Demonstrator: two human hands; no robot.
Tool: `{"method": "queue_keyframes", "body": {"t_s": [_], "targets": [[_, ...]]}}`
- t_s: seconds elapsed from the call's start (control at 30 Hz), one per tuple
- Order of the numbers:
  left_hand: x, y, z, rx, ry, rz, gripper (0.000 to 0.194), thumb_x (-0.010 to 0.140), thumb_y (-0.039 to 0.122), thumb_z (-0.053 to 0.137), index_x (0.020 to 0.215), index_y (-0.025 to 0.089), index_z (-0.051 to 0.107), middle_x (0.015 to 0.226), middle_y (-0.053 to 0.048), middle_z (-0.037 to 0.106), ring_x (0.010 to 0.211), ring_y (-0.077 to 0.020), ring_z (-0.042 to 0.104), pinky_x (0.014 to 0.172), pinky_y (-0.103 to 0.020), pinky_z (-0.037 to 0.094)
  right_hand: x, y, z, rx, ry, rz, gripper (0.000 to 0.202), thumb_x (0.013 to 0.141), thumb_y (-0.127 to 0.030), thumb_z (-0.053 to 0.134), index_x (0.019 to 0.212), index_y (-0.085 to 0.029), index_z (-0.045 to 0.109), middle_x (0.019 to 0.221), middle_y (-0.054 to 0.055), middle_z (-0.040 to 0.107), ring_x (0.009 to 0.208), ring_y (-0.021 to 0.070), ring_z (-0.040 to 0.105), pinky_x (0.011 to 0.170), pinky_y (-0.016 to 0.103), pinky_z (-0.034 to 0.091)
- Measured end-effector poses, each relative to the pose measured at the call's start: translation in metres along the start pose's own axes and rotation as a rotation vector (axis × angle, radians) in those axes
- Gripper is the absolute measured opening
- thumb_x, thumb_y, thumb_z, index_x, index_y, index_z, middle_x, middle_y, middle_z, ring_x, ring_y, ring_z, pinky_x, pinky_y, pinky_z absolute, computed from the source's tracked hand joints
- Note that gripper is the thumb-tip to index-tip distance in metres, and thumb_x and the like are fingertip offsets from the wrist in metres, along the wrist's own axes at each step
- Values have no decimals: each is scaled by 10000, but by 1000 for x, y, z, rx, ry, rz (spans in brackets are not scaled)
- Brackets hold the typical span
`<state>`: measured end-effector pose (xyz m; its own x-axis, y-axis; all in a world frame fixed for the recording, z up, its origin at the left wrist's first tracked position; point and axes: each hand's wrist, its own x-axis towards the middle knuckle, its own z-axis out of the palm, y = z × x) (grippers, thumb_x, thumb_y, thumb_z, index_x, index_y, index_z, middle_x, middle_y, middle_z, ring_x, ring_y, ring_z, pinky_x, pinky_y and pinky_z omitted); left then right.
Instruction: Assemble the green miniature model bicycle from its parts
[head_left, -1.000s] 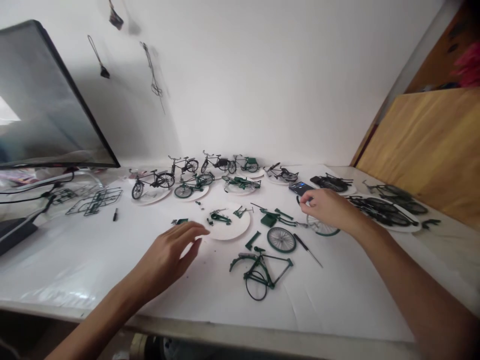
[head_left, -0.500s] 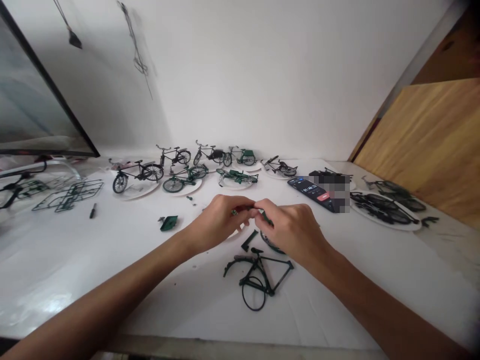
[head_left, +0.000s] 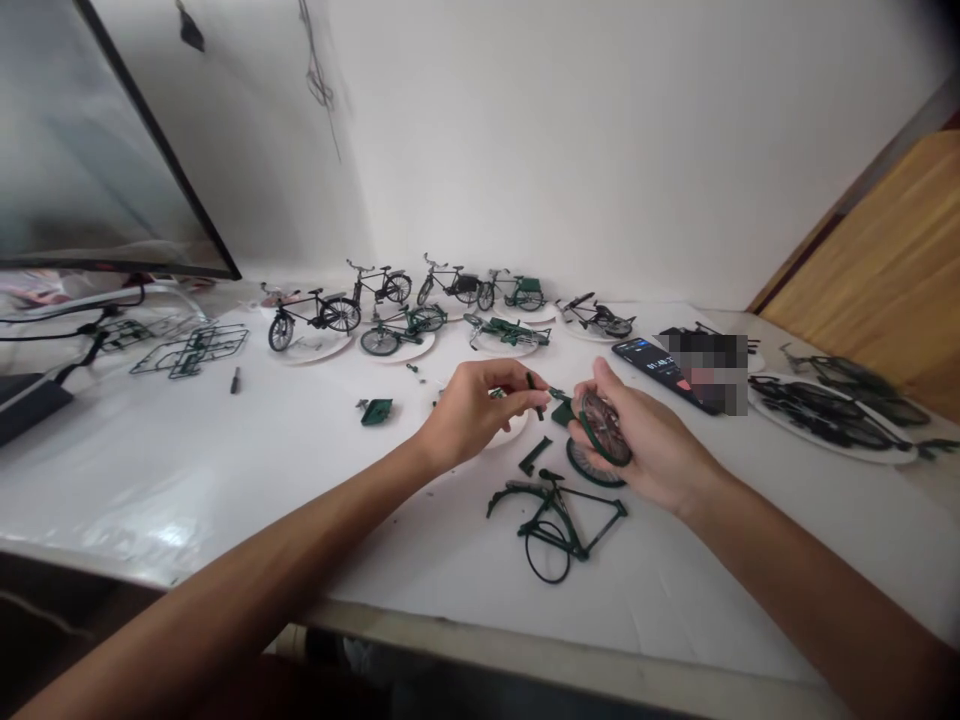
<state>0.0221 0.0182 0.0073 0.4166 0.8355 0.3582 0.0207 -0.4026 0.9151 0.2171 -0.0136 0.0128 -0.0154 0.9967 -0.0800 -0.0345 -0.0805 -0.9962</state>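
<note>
My left hand (head_left: 480, 410) pinches a small dark stick-like part (head_left: 535, 396) between thumb and fingertips. In my right hand (head_left: 660, 440), turned palm inward with the thumb up, lies a green-rimmed model bicycle wheel (head_left: 606, 428), held by curled fingers. Another model wheel (head_left: 583, 465) rests on the table just below that hand. Nearer me lies a dark green model bicycle frame (head_left: 570, 510) with a saddle and rear mudguard, and a thin black ring (head_left: 547, 572) overlaps it. An angled green piece (head_left: 535, 456) sits above the saddle. Green parts (head_left: 564, 410) between the hands are partly hidden.
Several assembled model bicycles (head_left: 315, 312) stand or lie on white plates along the wall. A phone (head_left: 660, 372) lies at the right back. Part sprues (head_left: 191, 348), a small screwdriver (head_left: 235, 380) and a green tray-shaped part (head_left: 376, 411) are on the left.
The hands have drawn apart from touching fingertips. My right hand has turned, bringing the wheel in it into sight, and the stick-like part now shows in my left. The camera view has shifted.
</note>
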Motion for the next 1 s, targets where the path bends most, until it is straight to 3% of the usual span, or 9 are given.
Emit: {"method": "queue_keyframes", "body": {"t_s": [0.1,0.17,0.23,0.3,0.43,0.6,0.8,1.0], "targets": [[2,-5,0,-34,-5,-31,228,870,333,712,895,107,730,817,-51,678,574,-69,511,460,-173,434,-1,-2,-2,198,21,236,228,912,-438,663,872,-226,591,701,3,628,579,148,627,481,260,574],[3,-9,-1,-43,19,-83,253,882,349,697,937,105,732,699,-10,610,517,-58,471,447,-177,412,-2,-5,-4,255,-56,253,119,872,-243,713,934,-213,616,854,24,703,755,154,706,716,285,640],[5,-12,-2,-68,37,-129,254,882,349,695,906,98,726,691,-4,592,508,-54,473,453,-181,420,-5,-8,-5,258,-107,216,304,799,-103,744,1053,-206,614,1003,47,737,905,163,732,854,280,619],[5,-12,-2,-101,44,-156,255,877,350,700,885,96,716,734,-17,609,538,-59,492,469,-183,443,-7,-7,-4,212,-113,151,509,762,-61,762,1210,-212,571,1122,73,739,1021,180,726,894,270,598],[5,-8,-1,-116,64,-173,254,889,344,690,853,93,687,743,-23,602,600,-72,514,489,-173,455,-8,0,-2,-45,-92,-24,603,818,-207,770,1362,-249,513,1036,64,765,1008,231,736,811,326,623],[2,-3,2,-148,69,-180,224,893,299,679,803,97,646,721,-24,612,587,-68,534,508,-174,457,-9,4,7,-178,-146,-172,478,831,-317,753,1262,-217,575,1041,73,746,855,239,758,776,414,651],[1,-2,0,-122,12,-164,268,886,355,697,807,103,651,706,-12,597,592,-76,537,532,-195,477,-14,4,9,-322,-164,-258,521,901,-330,669,1383,-286,476,802,0,700,636,204,721,551,323,603],[0,0,-4,-143,-46,-182,268,877,356,711,815,98,674,693,1,559,593,-69,512,545,-198,472,-18,5,4,-393,-253,-260,383,944,-346,610,1307,-308,496,667,-58,591,472,130,587,495,268,518]]}}
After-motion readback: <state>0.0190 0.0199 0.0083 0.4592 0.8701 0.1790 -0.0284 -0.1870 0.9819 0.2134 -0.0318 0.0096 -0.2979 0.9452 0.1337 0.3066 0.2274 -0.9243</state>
